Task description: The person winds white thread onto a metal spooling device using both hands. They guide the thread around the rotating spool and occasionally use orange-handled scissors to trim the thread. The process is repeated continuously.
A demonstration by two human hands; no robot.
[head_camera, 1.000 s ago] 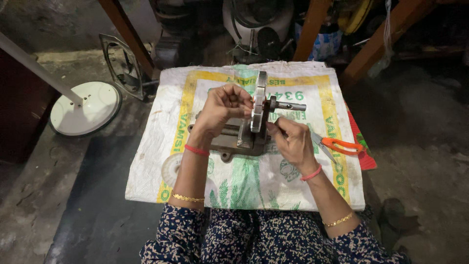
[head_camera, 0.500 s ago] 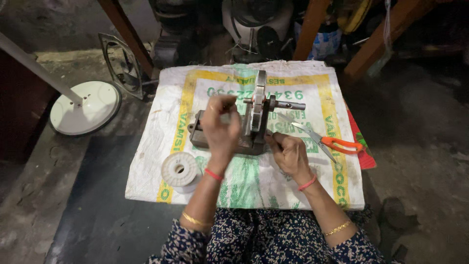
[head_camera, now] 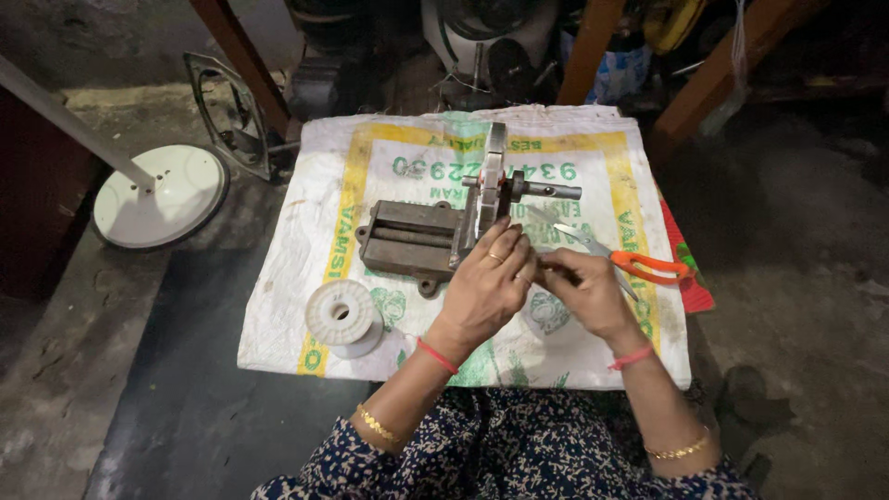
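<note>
A person is sitting on the floor, looking down at a white woven sack spread flat as a work mat across the middle of the frame. Both hands are meeting just below centre. The left hand is curling its fingers over something small, and the right hand is pinching toward it from the right; what they are gripping between them is too small and hidden to tell (possibly fine wire, but nothing shows clearly).

Directly above the hands, touching the left knuckles, a grey metal winding jig is lying on the sack. Its heavy base is stretching out to the left, and a thin upright disc is standing on edge at its right end. A short shaft is pointing right from the disc, so its long axis is running left to right across the frame. The left hand is the nearer one to the disc.

To the lower left of the hands, a white spool is resting well apart. Orange-handled scissors are lying just right of the right hand, blades pointing up-left toward the shaft. In the upper left, a round white stand base is sitting on the concrete floor.
</note>
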